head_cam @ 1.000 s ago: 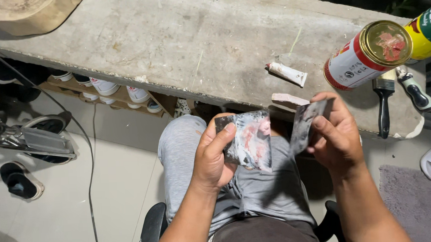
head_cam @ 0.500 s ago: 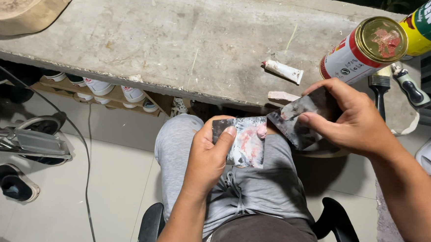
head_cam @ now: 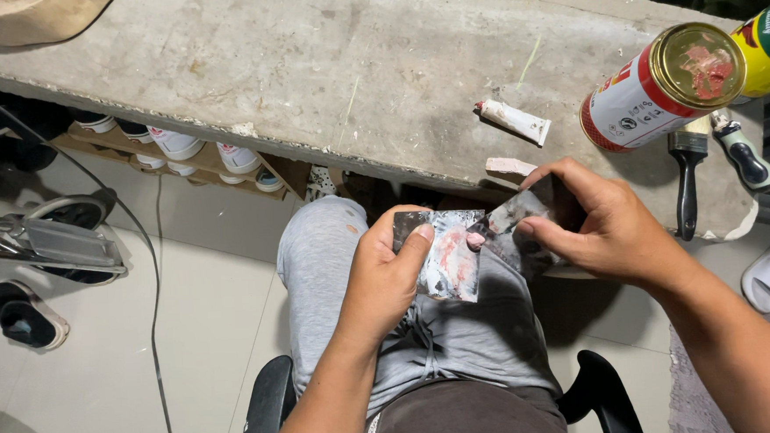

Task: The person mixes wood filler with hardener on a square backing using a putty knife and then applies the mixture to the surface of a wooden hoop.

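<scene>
Hands over lap, below bench front edge | L hand (head_cam: 388,278) pinching smeared plastic sheet (head_cam: 448,255) | R hand (head_cam: 600,223) fingers clamping dark piece (head_cam: 518,211), touching sheet | tube (head_cam: 513,120) & can (head_cam: 659,88) lying near bench R end | sheet already smeared, pieces being pressed together, not yet joined.

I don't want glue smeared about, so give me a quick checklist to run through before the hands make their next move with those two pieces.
1. Left hand grips the smeared sheet firmly: ok.
2. Right hand pinches the dark strip: ok.
3. Strip's edge meets the sheet's edge squarely: cannot tell.
4. Small glue tube lies within reach on the concrete bench: ok.
5. Tube capped: cannot tell.
6. Open tin lies on its side near the bench edge: not ok.
</scene>
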